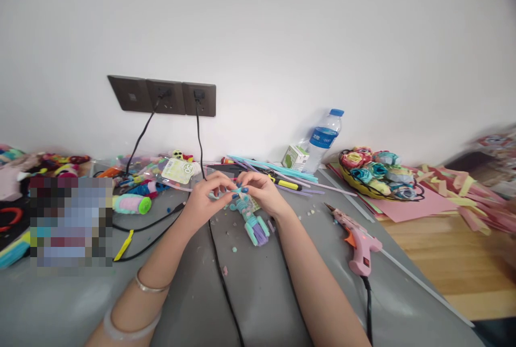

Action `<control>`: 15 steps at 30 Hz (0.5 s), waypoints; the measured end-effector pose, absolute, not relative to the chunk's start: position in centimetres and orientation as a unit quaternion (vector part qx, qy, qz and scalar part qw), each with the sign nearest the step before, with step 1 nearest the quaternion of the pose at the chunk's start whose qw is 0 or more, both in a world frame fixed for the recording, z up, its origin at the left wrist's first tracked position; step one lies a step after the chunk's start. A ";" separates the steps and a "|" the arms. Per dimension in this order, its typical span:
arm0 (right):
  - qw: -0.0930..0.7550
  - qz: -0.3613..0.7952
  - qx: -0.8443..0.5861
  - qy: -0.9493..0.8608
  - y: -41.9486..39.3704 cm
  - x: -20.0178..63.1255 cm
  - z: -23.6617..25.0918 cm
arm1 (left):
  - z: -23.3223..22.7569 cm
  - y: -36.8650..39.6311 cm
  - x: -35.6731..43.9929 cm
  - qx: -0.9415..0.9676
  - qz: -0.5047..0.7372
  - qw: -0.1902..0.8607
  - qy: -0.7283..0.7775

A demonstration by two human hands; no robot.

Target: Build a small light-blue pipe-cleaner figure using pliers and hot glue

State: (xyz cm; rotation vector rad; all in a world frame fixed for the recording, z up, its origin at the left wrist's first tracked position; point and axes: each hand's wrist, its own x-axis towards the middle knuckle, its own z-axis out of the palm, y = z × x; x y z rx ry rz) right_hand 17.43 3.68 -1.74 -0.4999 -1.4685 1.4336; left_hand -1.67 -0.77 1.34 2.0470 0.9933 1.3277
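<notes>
A fuzzy pipe-cleaner figure [252,217] in teal and lilac lies near the middle of the grey desk [258,293], its upper end lifted. The left hand [207,195] and the right hand [258,188] meet over this end, fingers curled and pinching it from both sides. What exactly the fingertips press is hidden. A pink plastic glue gun [357,242] lies toward the right edge.
</notes>
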 end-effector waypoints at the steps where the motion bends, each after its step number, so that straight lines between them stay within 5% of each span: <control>1: 0.496 0.588 -0.206 -0.604 3.7 17.4 -1.8 | 1.3 -0.7 -1.6 0.745 0.498 0.249 0.367; 15: 0.492 0.588 -0.217 -0.604 3.6 17.4 -1.5 | 1.1 -0.5 -1.8 0.735 0.513 0.255 0.362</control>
